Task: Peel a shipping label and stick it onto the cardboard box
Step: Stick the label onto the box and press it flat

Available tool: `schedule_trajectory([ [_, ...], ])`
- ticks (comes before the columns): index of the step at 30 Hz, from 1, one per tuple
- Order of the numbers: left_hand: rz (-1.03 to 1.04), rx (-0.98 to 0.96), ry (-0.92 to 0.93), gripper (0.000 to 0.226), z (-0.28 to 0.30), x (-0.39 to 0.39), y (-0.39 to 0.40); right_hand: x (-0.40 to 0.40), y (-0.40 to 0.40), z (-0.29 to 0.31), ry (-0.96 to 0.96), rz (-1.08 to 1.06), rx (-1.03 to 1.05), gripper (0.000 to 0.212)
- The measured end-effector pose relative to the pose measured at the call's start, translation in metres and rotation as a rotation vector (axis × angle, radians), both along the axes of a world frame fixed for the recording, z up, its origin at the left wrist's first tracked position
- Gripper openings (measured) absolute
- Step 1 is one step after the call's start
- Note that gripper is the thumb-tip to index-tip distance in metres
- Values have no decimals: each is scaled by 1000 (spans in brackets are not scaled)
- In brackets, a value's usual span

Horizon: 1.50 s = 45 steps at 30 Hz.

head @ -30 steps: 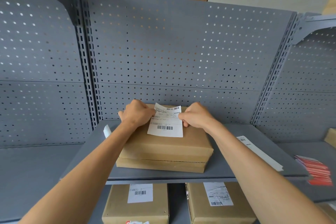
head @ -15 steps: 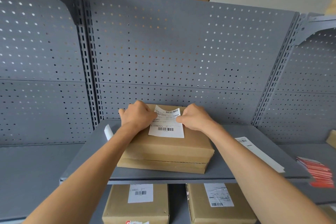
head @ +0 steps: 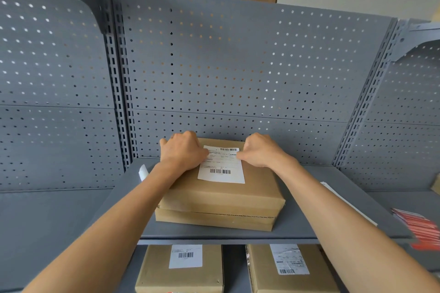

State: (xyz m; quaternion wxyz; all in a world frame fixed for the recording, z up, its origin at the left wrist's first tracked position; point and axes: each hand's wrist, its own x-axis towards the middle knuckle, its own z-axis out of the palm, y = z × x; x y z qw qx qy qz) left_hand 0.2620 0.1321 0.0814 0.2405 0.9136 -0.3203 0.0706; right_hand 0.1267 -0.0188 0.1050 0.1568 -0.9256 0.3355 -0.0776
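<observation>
matt cardboard box (head: 221, 197), paper label (head: 222, 169) (smooth)

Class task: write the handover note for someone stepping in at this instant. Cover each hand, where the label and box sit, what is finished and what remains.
Left hand: curled, pressing the label's left edge.
Right hand: curled, pressing the label's right edge.
Shipping label: lying flat on top of the upper cardboard box, which is stacked on a second box on the grey shelf.
Done: label peeled and laid on the box.
Left: smooth down the lower half and corners, then let go.
</observation>
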Motion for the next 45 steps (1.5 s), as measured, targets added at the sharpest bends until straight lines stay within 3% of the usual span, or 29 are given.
schedule_trajectory([
  [3, -10, -24, 134, 29, 9, 9, -16, 15, 0, -1, -55, -84, -103, 33],
  [7, 18, 84, 189, 63, 1, 19, -37, 35, -1, -15, 43, -159, -57, 69],
  [10, 50, 149, 143, 73, -8, 17, -43, 43, -5, -24, 41, -214, -32, 74],
  [16, 68, 202, 104, 65, -12, 17, -48, 47, -3, -34, 82, -225, -104, 69],
  [26, 48, 196, 101, 42, -11, 20, -44, 43, -2, -29, 89, -215, -73, 38],
  [35, 29, 173, 122, 36, -6, 20, -37, 40, -3, -27, 50, -217, -25, 34],
  [38, -10, 181, 132, 39, -3, 15, -30, 35, -1, -25, 13, -201, 12, 50],
  [42, -45, 202, 183, 70, 0, 2, -21, 30, 8, -25, 102, -169, -34, 79],
  [45, -73, 270, 132, 78, -5, -7, -19, 29, 14, -32, 127, -152, -112, 84],
])
